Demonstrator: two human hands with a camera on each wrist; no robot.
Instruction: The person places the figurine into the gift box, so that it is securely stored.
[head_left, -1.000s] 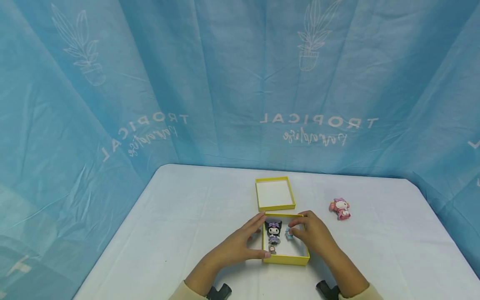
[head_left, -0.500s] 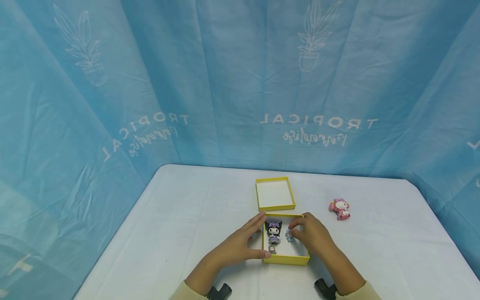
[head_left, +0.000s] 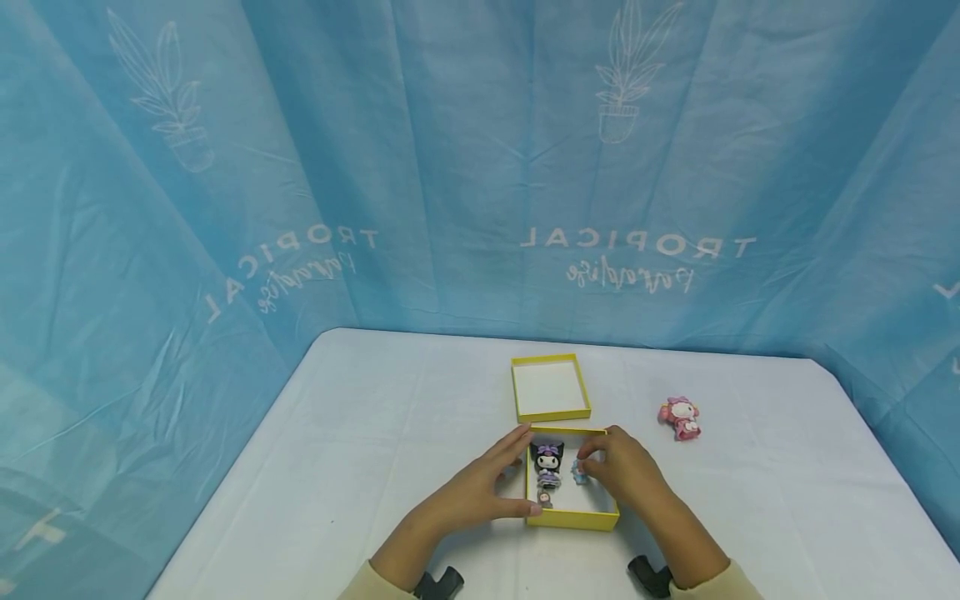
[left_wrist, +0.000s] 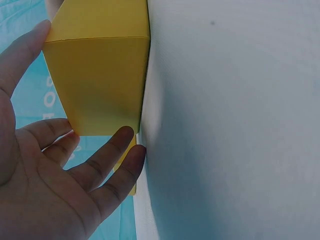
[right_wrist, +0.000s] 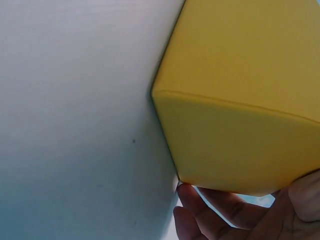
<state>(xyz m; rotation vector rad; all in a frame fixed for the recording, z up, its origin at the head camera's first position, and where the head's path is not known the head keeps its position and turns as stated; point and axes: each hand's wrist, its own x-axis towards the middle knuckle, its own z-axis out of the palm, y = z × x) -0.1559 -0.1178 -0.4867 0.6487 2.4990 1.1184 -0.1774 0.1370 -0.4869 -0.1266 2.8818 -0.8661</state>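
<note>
A yellow open box [head_left: 573, 521] with a white inside sits on the white table. My left hand [head_left: 480, 496] spans its left side, thumb at the near corner and fingertips at the far one; the left wrist view shows the spread fingers against the yellow wall [left_wrist: 95, 80]. Over the right wall reaches my right hand [head_left: 630, 471], its thumb and index finger pinching a small light-blue figurine [head_left: 578, 473] inside the box. Along the left part of the box lie a black-hooded figurine [head_left: 548, 462] with a purple bow and a tiny greyish-brown figurine [head_left: 544, 499].
Behind the box lies a shallow yellow-edged lid [head_left: 555, 415], white side up. A pink figurine [head_left: 681, 418] lies at the right, away from the box. A blue printed curtain [head_left: 465, 167] hangs behind the table.
My right hand and the light-blue figurine have shifted very slightly toward the near side of the box. My left hand keeps its place.
</note>
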